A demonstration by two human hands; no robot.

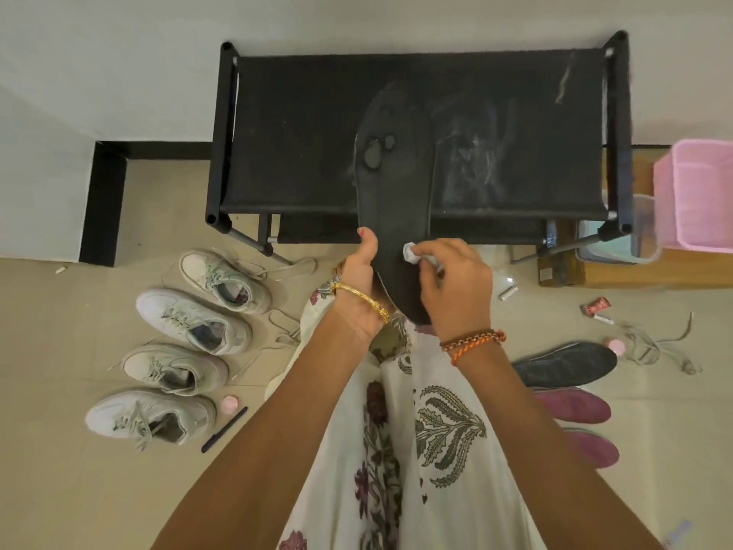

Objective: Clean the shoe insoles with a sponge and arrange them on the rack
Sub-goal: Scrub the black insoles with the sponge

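A black insole is held out over the front edge of a black shoe rack, its toe end lying above the rack's dark fabric top shelf, on which pale dusty smears are seen to the right. The insole's heel end is gripped by the left hand, thumb up along its left edge, while a small white sponge is pinched in the curled fingers of the right hand and pressed against the insole's right edge. The rack is set against a pale wall with a black skirting board. On the beige tiled floor, four white sneakers are lined up at the left, with a dark pen and a small pink cap beside them. At the right, another dark insole and two purple ones are laid on the floor near loose laces and scattered small items. A pink basket is seen at the right edge.
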